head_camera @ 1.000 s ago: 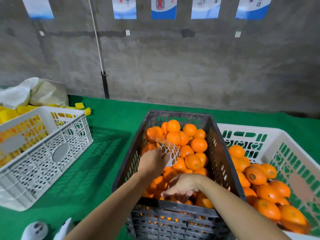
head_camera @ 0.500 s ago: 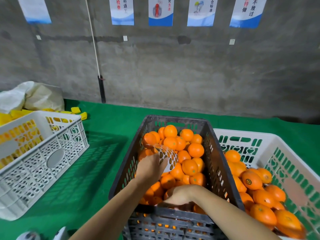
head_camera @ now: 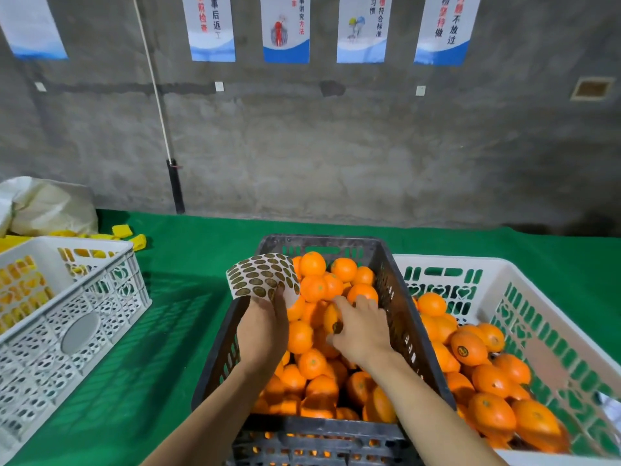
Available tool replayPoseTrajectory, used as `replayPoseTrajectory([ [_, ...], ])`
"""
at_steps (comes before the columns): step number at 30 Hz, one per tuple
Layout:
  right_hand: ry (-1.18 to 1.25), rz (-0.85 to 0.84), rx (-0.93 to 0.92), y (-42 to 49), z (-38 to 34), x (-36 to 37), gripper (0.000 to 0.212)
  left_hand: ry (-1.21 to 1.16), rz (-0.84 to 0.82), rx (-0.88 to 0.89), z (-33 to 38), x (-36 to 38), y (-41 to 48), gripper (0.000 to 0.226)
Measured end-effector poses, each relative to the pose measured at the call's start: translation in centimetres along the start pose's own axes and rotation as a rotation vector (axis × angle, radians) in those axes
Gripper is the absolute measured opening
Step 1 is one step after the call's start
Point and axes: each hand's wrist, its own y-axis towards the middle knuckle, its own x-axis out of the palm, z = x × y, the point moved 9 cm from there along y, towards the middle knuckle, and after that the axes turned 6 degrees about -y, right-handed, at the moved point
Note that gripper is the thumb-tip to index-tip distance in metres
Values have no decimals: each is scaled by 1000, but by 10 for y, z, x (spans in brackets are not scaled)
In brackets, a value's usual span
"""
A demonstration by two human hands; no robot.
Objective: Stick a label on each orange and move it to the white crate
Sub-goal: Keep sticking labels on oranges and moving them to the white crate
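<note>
Lower left of the frame: a left crate, white and pierced, stands on the green cloth, with yellow goods showing through its walls. Behind it, at the left edge, lies a pale sack, and loose yellow pieces lie on the cloth just beside it. A thin cord runs down the grey wall to a black post at the back edge of the cloth. Posters hang along the top of the frame.

Centre: your left hand is raised over the left wall of the dark crate. Its fingers are curled round the lower edge of a label sheet, which curves up and away from you, with rows of dark round labels facing the camera. The dark crate is heaped with oranges.

Right of centre: your right hand lies palm down on the heap, with fingers and thumb curled about one orange near the middle of the dark crate. A dark round label shows at that fruit's near edge, by the thumb. Whether it is stuck to the peel or to the thumb cannot be told.

Right of the frame: the white crate stands touching the dark crate's right wall and holds more fruit. One labelled orange in it shows its sticker plainly.
</note>
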Motion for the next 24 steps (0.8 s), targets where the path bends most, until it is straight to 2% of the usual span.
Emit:
replayPoseTrajectory([
  [3, -65, 367, 181, -2, 36, -41, 69, 82, -115, 25, 1, 13, -1, 36],
  [5, -46, 491, 354, -9, 60, -56, 72, 122, -192, 65, 5, 21, -3, 33],
  [9, 90, 432, 609, -16, 103, -51, 77, 86, -239, 87, 9, 24, -6, 32],
  [12, 214, 393, 745, -21, 126, -40, 77, 47, -248, 113, 11, 23, -7, 29],
  [14, 272, 350, 804, -23, 136, -34, 81, 60, -259, 106, 9, 25, -8, 35],
  [20, 209, 208, 787, -16, 135, -22, 66, 98, -272, 85, 2, 35, -6, 46],
  [24, 184, 211, 729, -14, 126, -27, 66, 162, -293, 60, -4, 38, -6, 40],
])
